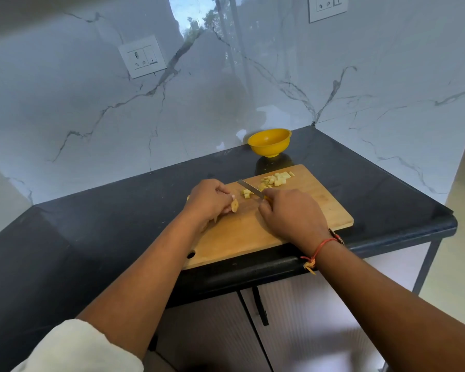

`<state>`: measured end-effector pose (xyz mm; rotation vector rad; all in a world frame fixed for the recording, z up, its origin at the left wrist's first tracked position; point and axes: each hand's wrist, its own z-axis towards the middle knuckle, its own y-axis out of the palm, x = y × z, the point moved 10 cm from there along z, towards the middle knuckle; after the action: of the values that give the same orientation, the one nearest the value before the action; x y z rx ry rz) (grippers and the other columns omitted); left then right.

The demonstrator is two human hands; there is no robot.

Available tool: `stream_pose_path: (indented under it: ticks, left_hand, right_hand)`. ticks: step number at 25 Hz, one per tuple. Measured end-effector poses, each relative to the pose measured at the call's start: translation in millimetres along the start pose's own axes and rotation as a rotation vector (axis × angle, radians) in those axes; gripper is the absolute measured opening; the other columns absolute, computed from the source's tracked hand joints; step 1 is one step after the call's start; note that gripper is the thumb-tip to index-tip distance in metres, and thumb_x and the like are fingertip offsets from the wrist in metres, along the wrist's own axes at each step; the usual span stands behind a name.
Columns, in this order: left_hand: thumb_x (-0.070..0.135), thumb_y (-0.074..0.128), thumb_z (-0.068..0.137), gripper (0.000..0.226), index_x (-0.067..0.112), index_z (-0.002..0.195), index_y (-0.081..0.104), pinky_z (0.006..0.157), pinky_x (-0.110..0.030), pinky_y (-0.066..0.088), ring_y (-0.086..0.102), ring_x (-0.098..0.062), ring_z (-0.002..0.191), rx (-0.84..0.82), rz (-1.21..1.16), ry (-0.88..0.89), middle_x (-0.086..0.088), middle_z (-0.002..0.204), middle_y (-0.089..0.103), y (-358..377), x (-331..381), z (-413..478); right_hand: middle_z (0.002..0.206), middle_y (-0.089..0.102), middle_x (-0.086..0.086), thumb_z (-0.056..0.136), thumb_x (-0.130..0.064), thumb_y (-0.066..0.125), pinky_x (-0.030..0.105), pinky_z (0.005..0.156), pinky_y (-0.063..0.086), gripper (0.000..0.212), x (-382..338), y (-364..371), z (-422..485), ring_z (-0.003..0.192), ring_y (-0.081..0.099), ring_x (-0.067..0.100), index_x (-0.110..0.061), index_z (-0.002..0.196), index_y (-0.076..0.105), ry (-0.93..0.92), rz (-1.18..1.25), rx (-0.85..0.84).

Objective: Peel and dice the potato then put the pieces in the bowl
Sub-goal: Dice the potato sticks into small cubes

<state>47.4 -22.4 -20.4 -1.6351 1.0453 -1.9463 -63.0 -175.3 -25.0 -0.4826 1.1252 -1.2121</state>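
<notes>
Two hands near frame centre, both curled. Pinched a small wedge of peeled potato [234, 205], pale yellow and smooth, between the thumb and bent fingers of the left hand [207, 201], low over the board; could not tell whether touching the wood. Gripped a knife [250, 187] in the right hand [293, 216], fingers wrapped tight round a yellow handle almost wholly hidden, knuckles up, narrow grey blade angled toward the upper left. Just beside the blade, a small cluster [247, 193] of cut cubes. Beyond it, toward the board's far right corner, a larger heap of diced pieces [277, 179], blocky and matt. All on a rectangular wooden cutting board [253, 237], light grain, rounded corners, a hole at its near left corner, set askew on a black speckled counter [105, 237]. Past the board's far edge and apart from it, upright against the wall, a glossy yellow bowl [269, 142], round and footed. Reached in from the lower edge with both forearms, wrists bent slightly inward. Orange thread bracelet [320, 249] at the right wrist; cream sleeve [78, 347] at lower left. Behind, grey-veined polished marble wall [387, 89].
</notes>
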Motion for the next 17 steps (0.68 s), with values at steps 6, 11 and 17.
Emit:
stream_pose_path:
  ticks: [6,11,17]
  left_hand:
    - [0.019,0.066,0.094,0.015,0.021,0.108,0.073,0.086,-0.025,0.045,0.06,-0.011,0.099,0.068,0.27,0.153,0.002,0.115,0.07,-8.8,14.6,-14.5]
    - [0.029,0.071,0.09,0.021,0.029,0.111,0.072,0.105,-0.044,0.037,0.044,-0.024,0.131,0.051,0.324,0.203,0.001,0.136,0.058,-6.7,7.4,-20.2]
    - [0.048,0.066,0.089,0.021,0.038,0.106,0.073,0.104,-0.047,0.024,0.035,-0.023,0.138,0.147,0.316,0.188,0.011,0.128,0.063,-2.6,-9.3,-22.3]
  right_hand:
    - [0.08,0.061,-0.005,0.1,-0.043,0.041,0.03,0.065,0.055,0.039,-2.6,-1.6,-1.4,0.071,0.057,0.012,-0.03,0.131,0.061,-0.003,-0.013,-0.013]
    - [0.082,0.059,-0.005,0.101,-0.043,0.042,0.028,0.063,0.05,0.039,-7.9,-1.4,-1.9,0.073,0.056,0.014,-0.031,0.134,0.059,-0.004,-0.046,-0.049]
    - [0.097,0.068,0.003,0.101,-0.038,0.045,0.034,0.075,0.057,0.037,-17.7,6.4,-1.8,0.085,0.064,0.019,-0.025,0.131,0.063,0.034,-0.05,-0.149]
